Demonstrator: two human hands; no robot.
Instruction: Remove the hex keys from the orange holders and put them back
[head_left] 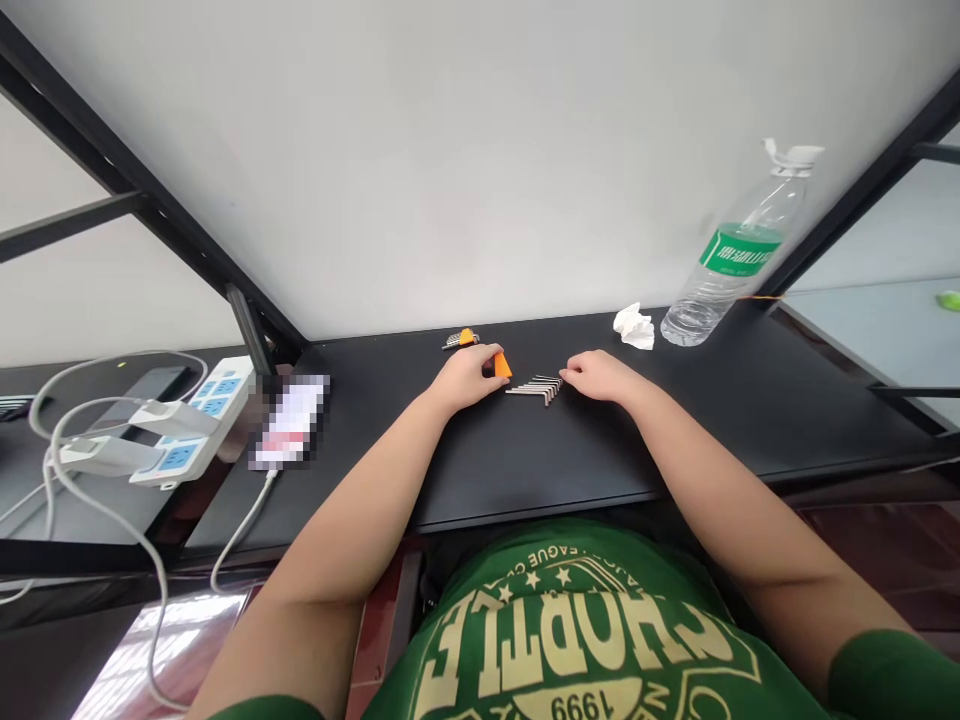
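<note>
My left hand [469,378] rests on the black tabletop [600,450], its fingertips pinching a small orange plastic piece [502,365], probably a hex key holder. Just beyond it lies a folding hex key set with an orange holder [459,340]. A loose bundle of steel hex keys [534,388] lies between my hands. My right hand [600,377] rests palm down with nothing in it, its fingertips at or very near the short bent ends of those keys.
A plastic water bottle [739,260] with a green label lies at the far right, near a crumpled tissue [634,327]. To the left are a pixelated phone [291,422] and a white power strip [202,420] with plugs and cables. Black metal frame bars [127,180] run along both sides.
</note>
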